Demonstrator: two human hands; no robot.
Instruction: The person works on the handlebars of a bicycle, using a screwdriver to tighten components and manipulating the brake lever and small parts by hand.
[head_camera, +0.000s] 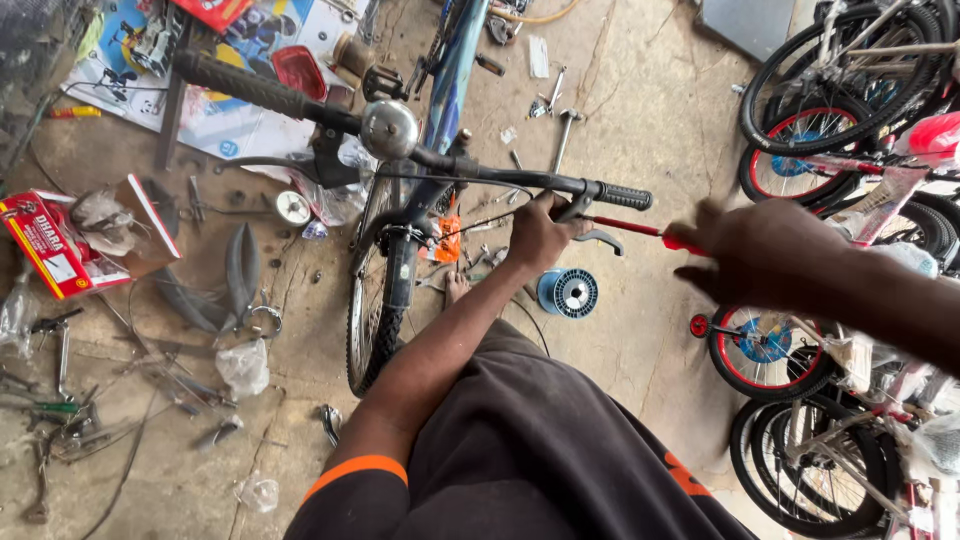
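Note:
A bicycle stands below me, its black handlebar (500, 175) running from a long grip at upper left to a short grip at right, with a shiny round bell (388, 129) on it. My left hand (540, 232) grasps the bar beside the brake lever (598, 237). My right hand (765, 255), blurred, holds a red-handled screwdriver (625, 226) whose shaft points left at the lever clamp. The front wheel (375, 320) shows under the bar.
Tools, spanners and plastic bags litter the concrete floor at left, with a red carton (50, 245) and a printed sheet (240, 70). A blue wire spool (567, 292) lies near my foot. Several small bicycles (840, 110) crowd the right side.

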